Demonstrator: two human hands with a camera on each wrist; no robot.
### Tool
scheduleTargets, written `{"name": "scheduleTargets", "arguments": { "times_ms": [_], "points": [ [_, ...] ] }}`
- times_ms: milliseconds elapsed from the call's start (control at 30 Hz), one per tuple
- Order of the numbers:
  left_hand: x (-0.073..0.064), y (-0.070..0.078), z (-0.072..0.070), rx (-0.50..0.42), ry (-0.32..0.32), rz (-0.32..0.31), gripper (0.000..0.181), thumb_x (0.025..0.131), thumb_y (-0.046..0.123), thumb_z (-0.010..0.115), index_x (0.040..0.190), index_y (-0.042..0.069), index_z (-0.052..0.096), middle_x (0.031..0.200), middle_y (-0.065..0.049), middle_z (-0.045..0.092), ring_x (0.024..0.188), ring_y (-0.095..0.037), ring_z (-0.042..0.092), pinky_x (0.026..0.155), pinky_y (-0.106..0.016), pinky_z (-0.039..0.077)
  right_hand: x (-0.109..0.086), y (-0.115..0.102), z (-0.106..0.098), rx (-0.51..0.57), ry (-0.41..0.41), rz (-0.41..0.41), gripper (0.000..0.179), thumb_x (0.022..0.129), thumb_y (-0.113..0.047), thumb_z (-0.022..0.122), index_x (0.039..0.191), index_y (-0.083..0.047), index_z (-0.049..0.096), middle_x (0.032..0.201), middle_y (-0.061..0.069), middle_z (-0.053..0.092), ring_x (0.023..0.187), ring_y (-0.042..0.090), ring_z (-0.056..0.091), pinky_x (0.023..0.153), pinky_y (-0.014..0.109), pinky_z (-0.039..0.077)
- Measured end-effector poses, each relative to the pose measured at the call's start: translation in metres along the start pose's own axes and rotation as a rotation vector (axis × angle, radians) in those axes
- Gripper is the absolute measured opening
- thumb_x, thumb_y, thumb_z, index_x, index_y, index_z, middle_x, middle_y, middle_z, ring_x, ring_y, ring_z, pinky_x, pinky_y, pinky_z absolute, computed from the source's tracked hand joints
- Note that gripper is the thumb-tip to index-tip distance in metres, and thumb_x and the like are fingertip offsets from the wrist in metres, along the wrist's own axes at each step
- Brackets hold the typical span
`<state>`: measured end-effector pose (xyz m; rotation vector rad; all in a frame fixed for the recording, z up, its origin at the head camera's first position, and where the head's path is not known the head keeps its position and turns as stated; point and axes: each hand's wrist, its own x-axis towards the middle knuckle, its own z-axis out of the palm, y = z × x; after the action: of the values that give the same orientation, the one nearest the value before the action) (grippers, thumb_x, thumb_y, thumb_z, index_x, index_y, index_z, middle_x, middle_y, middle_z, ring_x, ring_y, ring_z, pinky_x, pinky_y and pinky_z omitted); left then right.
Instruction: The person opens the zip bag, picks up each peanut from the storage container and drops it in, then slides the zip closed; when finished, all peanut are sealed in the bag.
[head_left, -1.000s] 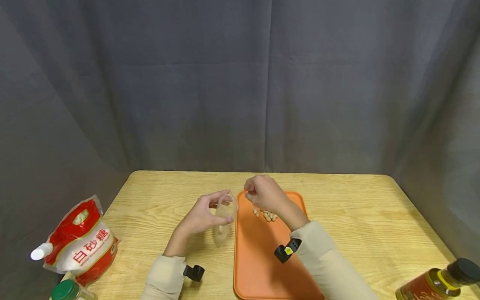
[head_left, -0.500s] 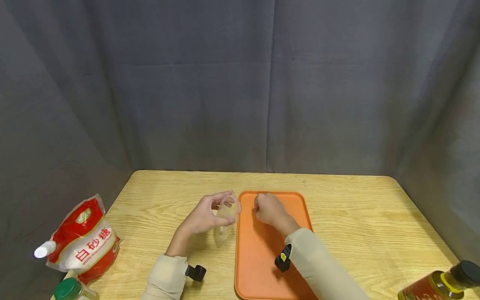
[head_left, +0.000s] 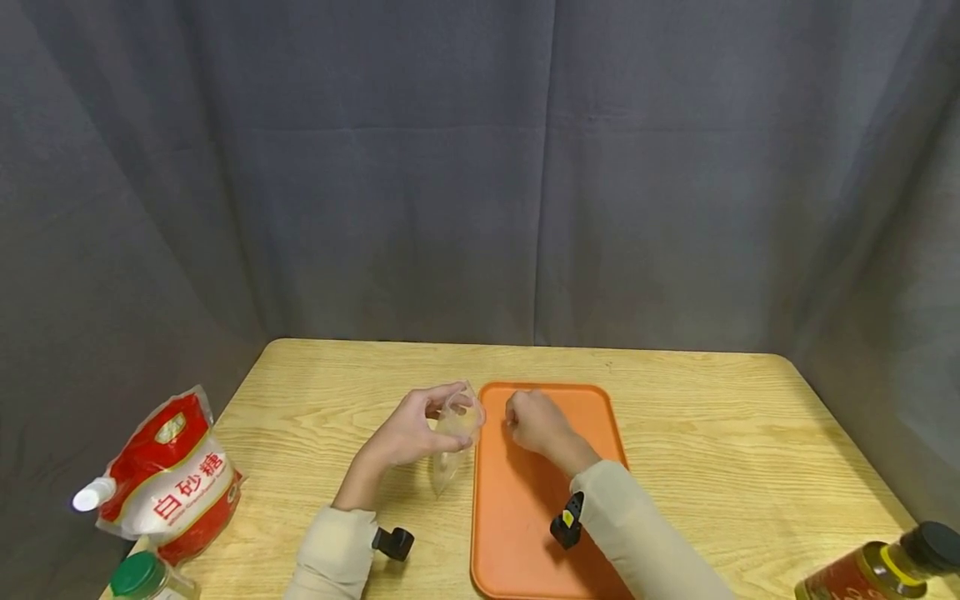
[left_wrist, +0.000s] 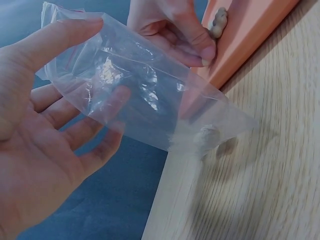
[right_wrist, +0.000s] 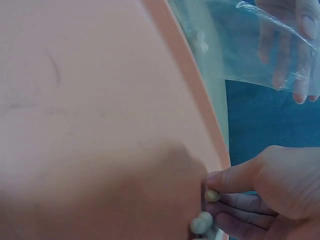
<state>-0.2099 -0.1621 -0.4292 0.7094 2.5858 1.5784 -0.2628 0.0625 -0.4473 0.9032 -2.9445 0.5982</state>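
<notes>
My left hand (head_left: 412,427) holds a clear plastic zip bag (left_wrist: 150,80) by its mouth, which gapes between thumb and fingers. The bag hangs tilted beside the tray's left edge, with a pale lump (left_wrist: 206,137) in its lower corner. My right hand (head_left: 538,421) is low over the far left part of the orange tray (head_left: 525,533). In the right wrist view its thumb and fingers pinch a peanut (right_wrist: 212,195). Several more peanuts (right_wrist: 201,223) lie right beside those fingers; in the head view the hand hides them.
A red and white bag of white sugar (head_left: 176,492) stands at the left, with a green-capped jar (head_left: 142,577) in front of it. A dark-capped bottle (head_left: 862,575) is at the front right of the wooden table (head_left: 720,433). Grey curtains surround the table.
My right hand has come down from near the tray's far left corner onto the peanuts, then barely shifted. The left hand and the plastic bag have stayed almost in place.
</notes>
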Motion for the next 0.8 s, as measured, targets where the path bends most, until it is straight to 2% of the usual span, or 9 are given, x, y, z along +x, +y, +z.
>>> {"name": "scheduleTargets", "arguments": {
  "times_ms": [100, 300, 533, 700, 800],
  "points": [
    [0.001, 0.001, 0.0, 0.004, 0.001, 0.004, 0.078, 0.079, 0.02, 0.083, 0.146, 0.002, 0.048, 0.122, -0.005, 0.068, 0.113, -0.028, 0.057, 0.096, -0.045, 0.043, 0.0, -0.001, -0.006, 0.006, 0.019, -0.011, 0.044, 0.08, 0.012, 0.064, 0.054, -0.015, 0.042, 0.049, -0.01, 0.021, 0.045, 0.007, 0.02, 0.045, 0.023, 0.018],
    [0.0, 0.001, 0.0, -0.014, -0.002, -0.01, 0.079, 0.079, 0.02, 0.083, 0.146, 0.002, 0.047, 0.123, -0.005, 0.067, 0.115, -0.032, 0.056, 0.097, -0.045, 0.042, 0.001, -0.011, -0.023, 0.037, 0.045, -0.01, 0.036, 0.083, 0.011, 0.064, 0.058, -0.012, 0.052, 0.048, -0.007, 0.037, 0.04, 0.006, 0.033, 0.043, 0.022, 0.024],
    [-0.001, 0.001, -0.001, -0.031, 0.0, -0.007, 0.08, 0.079, 0.021, 0.083, 0.147, 0.003, 0.046, 0.122, -0.005, 0.067, 0.114, -0.03, 0.057, 0.097, -0.046, 0.042, 0.003, -0.03, -0.045, -0.021, 0.149, -0.091, 0.041, 0.084, 0.008, 0.068, 0.058, -0.015, 0.047, 0.055, -0.007, 0.031, 0.052, 0.009, 0.027, 0.049, 0.025, 0.022],
    [-0.001, 0.0, -0.001, -0.034, -0.009, -0.004, 0.079, 0.08, 0.021, 0.082, 0.148, 0.004, 0.046, 0.123, -0.005, 0.067, 0.114, -0.027, 0.057, 0.097, -0.047, 0.042, 0.005, -0.048, -0.061, -0.054, 0.187, -0.151, 0.048, 0.084, 0.008, 0.069, 0.059, -0.017, 0.037, 0.059, -0.006, 0.025, 0.053, 0.009, 0.023, 0.049, 0.025, 0.02],
    [0.0, -0.002, -0.001, -0.034, -0.01, -0.002, 0.079, 0.08, 0.021, 0.082, 0.148, 0.004, 0.046, 0.123, -0.004, 0.067, 0.113, -0.025, 0.057, 0.096, -0.046, 0.042, 0.004, -0.058, -0.069, -0.069, 0.205, -0.181, 0.04, 0.084, 0.007, 0.071, 0.06, -0.015, 0.046, 0.059, -0.006, 0.035, 0.053, 0.008, 0.028, 0.049, 0.024, 0.024]
  ]
}}
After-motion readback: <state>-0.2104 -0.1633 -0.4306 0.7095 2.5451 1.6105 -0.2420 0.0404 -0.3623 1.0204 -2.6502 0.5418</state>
